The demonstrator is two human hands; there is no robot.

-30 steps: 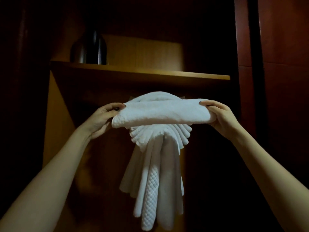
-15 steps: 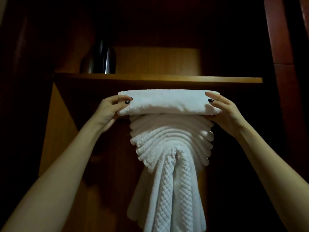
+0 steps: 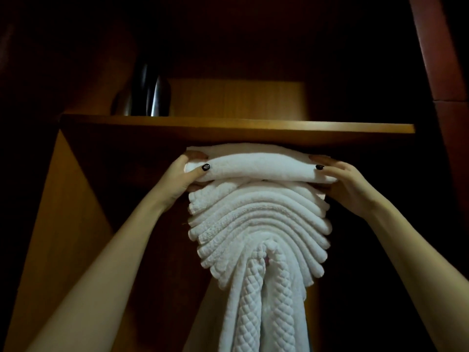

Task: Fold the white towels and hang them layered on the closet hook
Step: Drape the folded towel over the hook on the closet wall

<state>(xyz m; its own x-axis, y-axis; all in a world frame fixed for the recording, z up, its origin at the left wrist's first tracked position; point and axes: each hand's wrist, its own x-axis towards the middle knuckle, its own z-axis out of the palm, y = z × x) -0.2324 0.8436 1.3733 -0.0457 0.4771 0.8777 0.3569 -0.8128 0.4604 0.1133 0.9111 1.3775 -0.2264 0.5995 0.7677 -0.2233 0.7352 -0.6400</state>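
Folded white terry towel (image 3: 256, 171) sits just under the brown wooden shelf (image 3: 228, 125), atop the fanned stack of white towels (image 3: 258, 224) hanging below that shelf. Left hand (image 3: 187, 179) & right hand (image 3: 347, 184) each pinch one end, thumb in front, fingers curled over the top. Soft, light, prob. sags mid-span, so grip both ends. Hook hidden.

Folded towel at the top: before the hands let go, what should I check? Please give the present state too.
1. Left hand grips the folded towel: ok.
2. Right hand grips the other end: ok.
3. Towel lies level: ok.
4. Towel centred over the hanging towels: ok.
5. Towel seated on the hook: cannot tell, hook hidden.
6. Gap under the shelf: cannot tell.
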